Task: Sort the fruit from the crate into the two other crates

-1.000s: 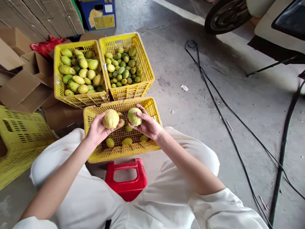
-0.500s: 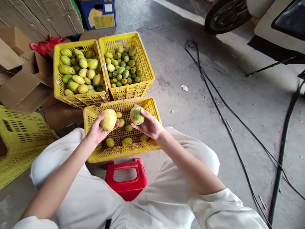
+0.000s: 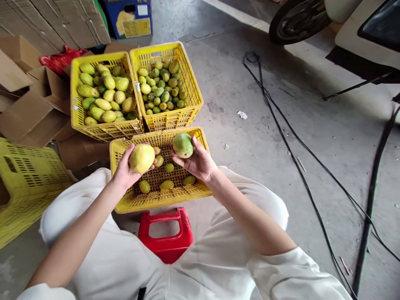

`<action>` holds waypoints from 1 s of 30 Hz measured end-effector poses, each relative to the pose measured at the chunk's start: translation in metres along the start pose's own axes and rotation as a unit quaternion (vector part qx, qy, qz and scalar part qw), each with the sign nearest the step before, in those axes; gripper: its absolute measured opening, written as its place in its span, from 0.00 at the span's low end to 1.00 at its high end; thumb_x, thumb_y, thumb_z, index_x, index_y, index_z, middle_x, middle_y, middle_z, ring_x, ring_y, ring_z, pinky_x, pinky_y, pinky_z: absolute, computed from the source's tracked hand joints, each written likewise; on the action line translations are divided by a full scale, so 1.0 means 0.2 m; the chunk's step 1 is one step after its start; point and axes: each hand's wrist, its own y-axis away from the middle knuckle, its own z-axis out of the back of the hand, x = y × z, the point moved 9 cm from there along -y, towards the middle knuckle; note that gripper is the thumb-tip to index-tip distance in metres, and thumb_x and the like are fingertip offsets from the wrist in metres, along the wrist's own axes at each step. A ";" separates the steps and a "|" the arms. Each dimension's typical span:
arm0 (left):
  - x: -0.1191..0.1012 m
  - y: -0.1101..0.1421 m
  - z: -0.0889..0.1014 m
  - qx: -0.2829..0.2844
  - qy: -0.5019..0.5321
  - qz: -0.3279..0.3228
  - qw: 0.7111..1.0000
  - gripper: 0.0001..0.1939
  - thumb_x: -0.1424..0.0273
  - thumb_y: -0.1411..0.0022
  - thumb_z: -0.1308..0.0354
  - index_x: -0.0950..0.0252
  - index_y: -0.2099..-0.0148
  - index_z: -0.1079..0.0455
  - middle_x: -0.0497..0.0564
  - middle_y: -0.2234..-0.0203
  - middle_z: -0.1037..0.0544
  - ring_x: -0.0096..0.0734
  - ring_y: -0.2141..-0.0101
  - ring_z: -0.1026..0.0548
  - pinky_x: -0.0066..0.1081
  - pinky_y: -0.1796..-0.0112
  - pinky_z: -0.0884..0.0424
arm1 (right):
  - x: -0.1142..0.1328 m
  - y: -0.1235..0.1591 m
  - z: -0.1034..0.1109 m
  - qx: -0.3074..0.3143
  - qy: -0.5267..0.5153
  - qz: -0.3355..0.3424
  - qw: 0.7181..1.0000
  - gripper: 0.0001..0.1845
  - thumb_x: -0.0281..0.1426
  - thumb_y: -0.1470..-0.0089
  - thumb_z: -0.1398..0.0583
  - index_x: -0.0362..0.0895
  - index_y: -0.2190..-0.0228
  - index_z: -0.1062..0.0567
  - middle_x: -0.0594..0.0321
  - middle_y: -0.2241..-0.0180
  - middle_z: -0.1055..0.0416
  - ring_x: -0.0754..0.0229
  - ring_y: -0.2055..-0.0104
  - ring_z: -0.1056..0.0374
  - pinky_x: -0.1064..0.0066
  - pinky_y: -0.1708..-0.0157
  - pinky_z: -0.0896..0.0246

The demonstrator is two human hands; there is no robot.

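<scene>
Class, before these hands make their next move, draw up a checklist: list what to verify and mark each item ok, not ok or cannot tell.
1. Left hand has a grip on the yellow fruit: ok.
2. Right hand has a grip on the green fruit: ok.
3. Front crate lies beneath both hands: ok.
4. One hand is free: not ok, each holds a fruit.
5. Hidden sides of both held fruits are unmarked: cannot tell.
6. Thick black cable is clear of the front crate: ok.
</scene>
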 end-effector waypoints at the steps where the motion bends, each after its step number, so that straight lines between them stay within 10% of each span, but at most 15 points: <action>1: 0.01 -0.01 0.01 -0.003 -0.010 -0.001 1.000 0.20 0.55 0.36 0.38 0.66 0.52 0.25 0.62 0.60 0.16 0.47 0.63 0.16 0.37 0.69 0.17 | -0.02 0.00 0.01 -0.006 0.001 -0.008 1.000 0.11 0.39 0.36 0.37 0.45 0.57 0.26 0.62 0.65 0.19 0.61 0.65 0.20 0.69 0.61 0.18; 6: 0.03 0.00 0.00 -0.004 -0.017 0.008 1.000 0.19 0.60 0.37 0.39 0.67 0.50 0.25 0.61 0.59 0.17 0.47 0.62 0.16 0.41 0.64 0.16 | -0.07 -0.01 0.04 -0.007 -0.007 -0.041 0.999 0.09 0.34 0.41 0.33 0.45 0.63 0.27 0.64 0.71 0.22 0.65 0.72 0.25 0.80 0.75 0.26; 12: 0.02 0.03 -0.01 -0.007 0.041 0.019 0.999 0.21 0.68 0.36 0.47 0.71 0.43 0.29 0.66 0.53 0.18 0.58 0.47 0.19 0.53 0.52 0.19 | 0.02 0.03 -0.02 0.015 -0.005 0.007 1.000 0.15 0.37 0.41 0.42 0.41 0.57 0.24 0.52 0.60 0.20 0.50 0.55 0.21 0.59 0.57 0.19; 23: -0.01 -0.05 0.09 -0.069 -0.003 -0.048 0.996 0.20 0.62 0.42 0.32 0.63 0.50 0.28 0.56 0.60 0.17 0.43 0.61 0.16 0.30 0.69 0.22 | 0.05 0.00 0.02 0.012 -0.053 0.027 0.998 0.11 0.40 0.39 0.36 0.46 0.60 0.26 0.63 0.65 0.22 0.65 0.67 0.26 0.79 0.72 0.24; 30: -0.04 -0.05 0.09 -0.049 -0.018 -0.096 0.994 0.19 0.65 0.48 0.27 0.62 0.55 0.26 0.53 0.59 0.17 0.40 0.55 0.18 0.29 0.64 0.22 | 0.07 0.02 0.01 -0.007 -0.060 0.024 0.998 0.13 0.42 0.35 0.41 0.44 0.60 0.24 0.61 0.64 0.21 0.63 0.66 0.25 0.78 0.72 0.25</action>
